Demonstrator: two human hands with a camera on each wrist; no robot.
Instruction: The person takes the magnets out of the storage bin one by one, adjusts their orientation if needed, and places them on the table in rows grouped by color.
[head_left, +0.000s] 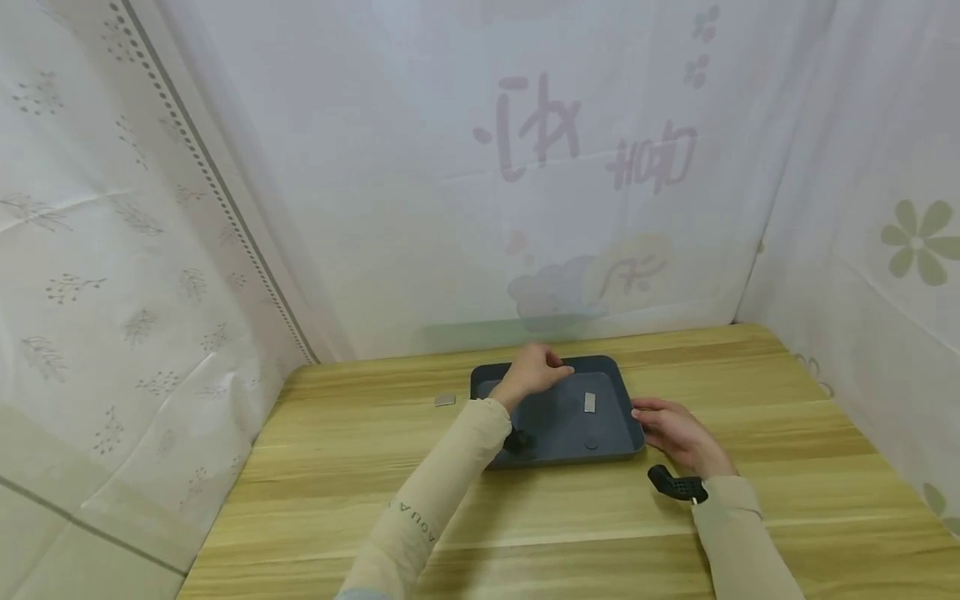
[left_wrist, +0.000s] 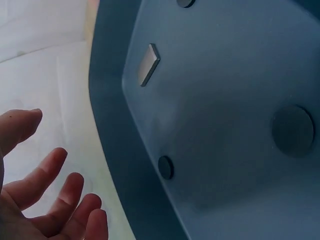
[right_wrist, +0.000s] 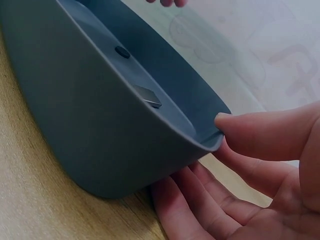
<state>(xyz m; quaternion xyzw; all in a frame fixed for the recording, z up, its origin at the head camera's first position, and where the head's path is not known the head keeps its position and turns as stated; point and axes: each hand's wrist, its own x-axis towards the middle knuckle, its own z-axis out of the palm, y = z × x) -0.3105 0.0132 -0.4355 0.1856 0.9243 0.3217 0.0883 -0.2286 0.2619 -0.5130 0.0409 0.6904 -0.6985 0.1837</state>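
A shallow dark grey-blue tray (head_left: 558,457) sits on the table, with a thin rectangular silver plate (head_left: 589,403) inside it. Several dark round discs (left_wrist: 293,131) also show on the tray floor in the left wrist view. My left hand (head_left: 534,371) hovers over the tray's far side, its fingers (left_wrist: 47,180) loosely bent and apart with nothing between them. At the tray's right side, my right hand (head_left: 678,433) grips the wall: the thumb lies at the rim and the other fingers (right_wrist: 190,200) reach under the corner.
Left of the tray a second small silver plate (head_left: 445,400) lies on the wooden table (head_left: 345,483). Patterned white cloth (head_left: 390,167) hangs behind the table and along both sides. A black wrist-camera mount (head_left: 675,483) sticks out from the right sleeve.
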